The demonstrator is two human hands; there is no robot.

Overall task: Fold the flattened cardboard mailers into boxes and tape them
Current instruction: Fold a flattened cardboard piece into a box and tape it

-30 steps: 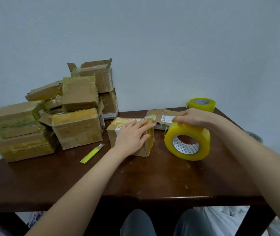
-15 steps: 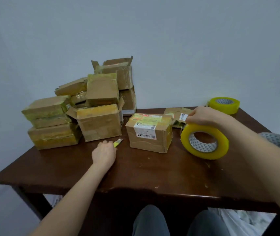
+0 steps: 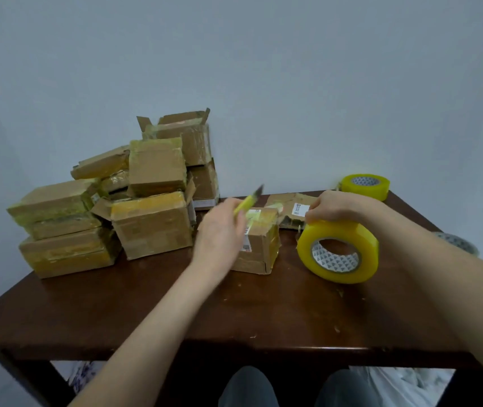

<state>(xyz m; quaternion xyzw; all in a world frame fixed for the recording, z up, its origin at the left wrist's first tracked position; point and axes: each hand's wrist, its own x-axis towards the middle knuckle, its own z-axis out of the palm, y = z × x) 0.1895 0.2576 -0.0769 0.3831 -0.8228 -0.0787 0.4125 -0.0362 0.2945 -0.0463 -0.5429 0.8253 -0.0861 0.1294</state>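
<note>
A small folded cardboard box (image 3: pixel 259 245) with a shipping label stands mid-table. My left hand (image 3: pixel 219 230) is raised in front of its left side and grips a yellow utility knife (image 3: pixel 247 201), blade end pointing up and right; the hand is motion-blurred. To the right, my right hand (image 3: pixel 334 208) grips the top of a large yellow tape roll (image 3: pixel 337 251) standing on edge. A flattened cardboard mailer (image 3: pixel 290 207) lies behind the box.
A pile of taped boxes (image 3: pixel 111 207) fills the dark wooden table's (image 3: pixel 175 312) back left. A second yellow tape roll (image 3: pixel 365 186) lies at the back right corner. Another roll (image 3: pixel 457 243) shows past the right edge. My knees are under the front edge.
My left hand left the box top, reached down to the yellow knife on the table, picked it up and lifted it over the box. The right hand stayed on the tape roll.
</note>
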